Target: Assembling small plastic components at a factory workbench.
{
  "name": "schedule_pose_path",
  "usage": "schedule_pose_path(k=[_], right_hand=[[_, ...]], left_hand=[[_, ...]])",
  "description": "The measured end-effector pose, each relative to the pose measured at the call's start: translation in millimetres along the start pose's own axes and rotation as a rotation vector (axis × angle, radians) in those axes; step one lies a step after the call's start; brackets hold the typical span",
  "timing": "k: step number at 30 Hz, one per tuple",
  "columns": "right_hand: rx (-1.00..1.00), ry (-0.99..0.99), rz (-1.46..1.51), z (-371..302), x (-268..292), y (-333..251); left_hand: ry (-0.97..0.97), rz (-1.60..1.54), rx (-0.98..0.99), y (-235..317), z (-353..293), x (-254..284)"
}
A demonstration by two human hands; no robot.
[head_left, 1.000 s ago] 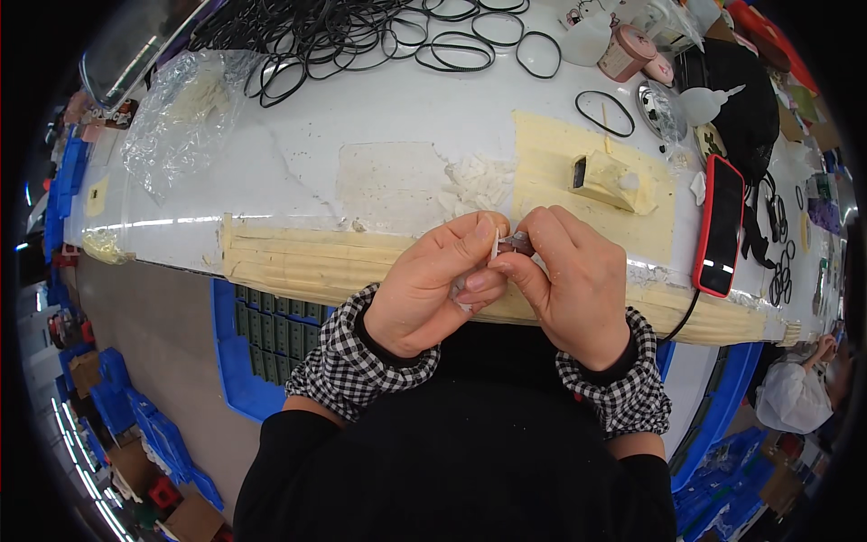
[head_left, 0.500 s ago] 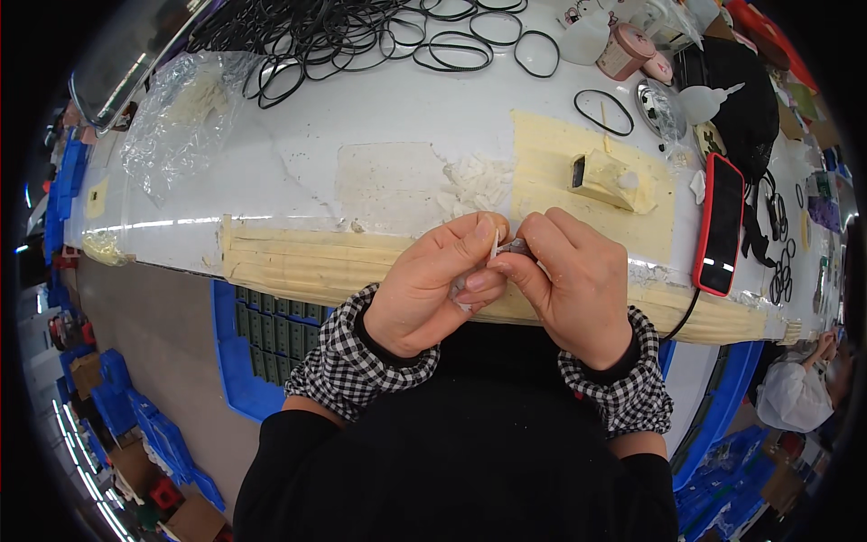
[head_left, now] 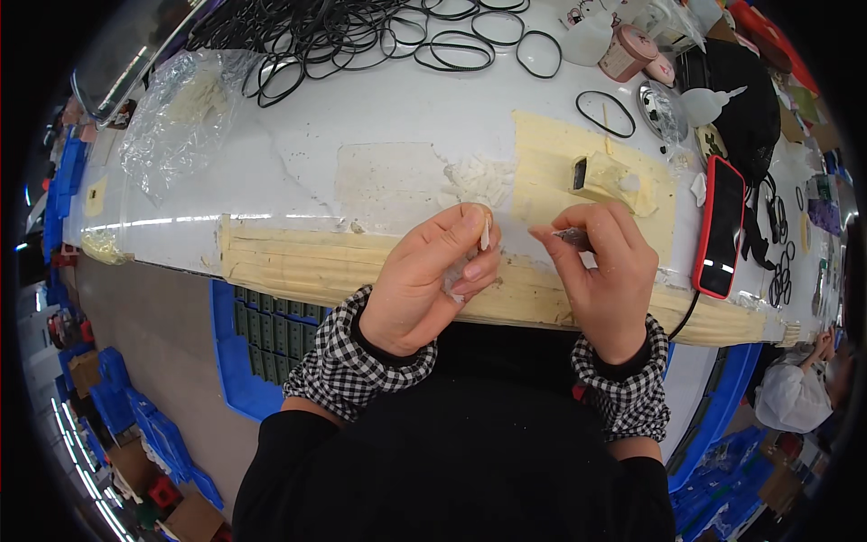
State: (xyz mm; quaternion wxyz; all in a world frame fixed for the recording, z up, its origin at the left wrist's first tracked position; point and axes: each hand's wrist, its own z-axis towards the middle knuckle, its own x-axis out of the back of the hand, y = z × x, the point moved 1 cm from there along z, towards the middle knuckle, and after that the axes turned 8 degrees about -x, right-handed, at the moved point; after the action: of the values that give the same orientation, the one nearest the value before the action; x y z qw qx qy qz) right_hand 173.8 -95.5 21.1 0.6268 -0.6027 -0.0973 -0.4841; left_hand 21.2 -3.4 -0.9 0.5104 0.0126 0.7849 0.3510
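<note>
Over the table edge (head_left: pixel 298 259), left fingers (head_left: pixel 470 218) pinching a white sliver (head_left: pixel 485 237), right fingers (head_left: pixel 582 216) gripping a half-hidden grey piece (head_left: pixel 573 238)

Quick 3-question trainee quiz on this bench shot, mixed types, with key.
1. True or false: the left hand pinches a small white piece.

2. Which of these lies on the table closest to the left hand?
A) the phone in a red case
B) the heap of white scraps
C) the clear plastic bag

3. Short answer: are the left hand and the right hand touching or apart?

Key:
1. True.
2. B.
3. Apart; a gap shows between them, and the right hand holds a small greyish item whose kind cannot be told.
</note>
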Motion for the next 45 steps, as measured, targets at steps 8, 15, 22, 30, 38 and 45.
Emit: schedule_pose_path(k=[8,15,22,30,38,45], right_hand=[[0.03,-0.039,-0.138,1.8,-5.1,4.6],[0.085,-0.046,-0.15,5.1,-16.0,2.6],[0.074,-0.032,0.311,5.9,3.8,-20.0],[0.135,-0.028,0.291,-1.0,1.9,-26.7],[0.17,-0.081,0.148,3.9,3.9,-25.6],[0.133,-0.137,-0.038,-3.0,-4.1,-18.7]], left_hand=[[0.051,-0.094,-0.096,6.6,-0.8,1.0],[0.014,-0.225,-0.134,7.5,-2.5,8.7],[0.082,0.049,-0.035,6.5,-3.2,-10.7],[-0.111,-0.046,0.052,-5.7,-3.6,-0.4],[-0.066,-0.062,0.048,-2.9,-3.2,-2.5],[-0.083,-0.062,0.02,-4.1,-4.0,-4.1]])
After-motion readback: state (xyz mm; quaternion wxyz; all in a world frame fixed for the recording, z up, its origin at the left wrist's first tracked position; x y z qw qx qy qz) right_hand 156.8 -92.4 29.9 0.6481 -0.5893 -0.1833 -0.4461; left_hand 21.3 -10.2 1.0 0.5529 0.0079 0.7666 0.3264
